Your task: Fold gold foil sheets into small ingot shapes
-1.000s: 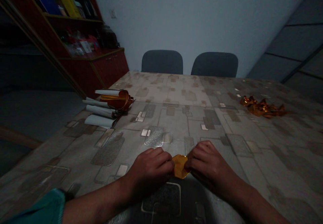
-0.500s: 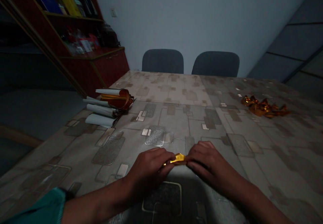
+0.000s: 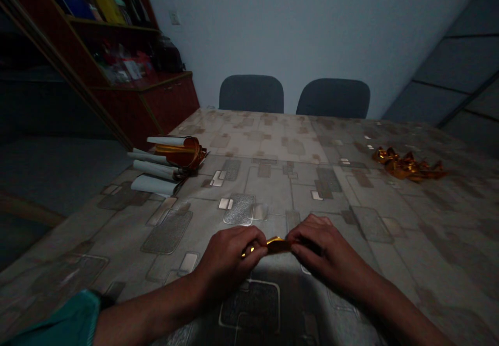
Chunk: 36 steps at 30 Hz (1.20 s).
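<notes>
Between my two hands is a small folded piece of shiny gold foil paper [image 3: 278, 245], held just above the near part of the table. My left hand [image 3: 233, 255] pinches its left end, and a bit of gold shows between thumb and fingers. On the other end, my right hand [image 3: 320, 242] closes with thumb and fingertips. The ends of the foil are hidden in the fingers. Several folded gold foil pieces [image 3: 409, 165] lie grouped at the right of the table. At the left rests a stack of curled gold foil sheets [image 3: 181, 154] with pale backs.
A patterned cloth covers the table [image 3: 268, 179]. Behind its far edge stand two dark chairs, a left chair [image 3: 251, 94] and a right chair [image 3: 333, 98]. A red-brown cabinet [image 3: 167, 101] with items on its shelves is at the far left, against a pale wall [image 3: 296, 28].
Both hands shift slightly on the foil, and the gap between them looks a little wider. The foil's dark lower face shows more. Foil groups on the table stay put.
</notes>
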Tool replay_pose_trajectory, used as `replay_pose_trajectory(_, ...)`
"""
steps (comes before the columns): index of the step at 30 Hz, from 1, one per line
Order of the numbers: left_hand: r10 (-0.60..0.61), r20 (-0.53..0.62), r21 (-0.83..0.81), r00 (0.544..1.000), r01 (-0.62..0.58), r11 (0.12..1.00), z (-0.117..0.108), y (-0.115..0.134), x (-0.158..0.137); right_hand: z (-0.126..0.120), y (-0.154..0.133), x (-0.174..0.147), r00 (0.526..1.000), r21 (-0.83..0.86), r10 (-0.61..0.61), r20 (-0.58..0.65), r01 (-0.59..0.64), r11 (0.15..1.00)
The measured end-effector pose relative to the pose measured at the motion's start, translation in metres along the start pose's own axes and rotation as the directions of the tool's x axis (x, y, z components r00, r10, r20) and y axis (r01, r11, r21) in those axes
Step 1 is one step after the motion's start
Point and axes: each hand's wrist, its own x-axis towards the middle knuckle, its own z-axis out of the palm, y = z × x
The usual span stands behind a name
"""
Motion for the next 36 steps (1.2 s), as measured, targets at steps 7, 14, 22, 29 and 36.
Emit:
replay_pose_trajectory(7,-0.061,0.001,0.001,0.998,0.061,0.998,0.002,0.0,0.001,0.0,-0.005,0.001,0.999,-0.018,0.032,-0.017,-0.032,0.999)
replay_pose_trajectory(14,-0.014,-0.026,0.037,1.0,0.015,0.999,0.001,-0.001,0.001,0.004,-0.001,0.001,0.999,-0.054,0.032,-0.014,-0.033,0.998)
replay_pose_trajectory(22,0.062,-0.059,0.06,0.996,-0.059,0.996,0.003,-0.004,0.004,0.01,-0.001,0.002,0.994,-0.105,0.082,-0.075,-0.089,0.99)
replay_pose_trajectory(29,0.159,-0.058,0.062,0.986,-0.155,0.986,0.001,-0.009,-0.001,0.009,-0.002,0.0,0.995,-0.108,0.087,-0.047,-0.091,0.99)
replay_pose_trajectory(36,0.189,-0.005,0.075,0.982,-0.188,0.979,-0.004,-0.008,-0.008,-0.001,-0.003,-0.009,0.997,-0.107,0.011,0.073,-0.003,0.994)
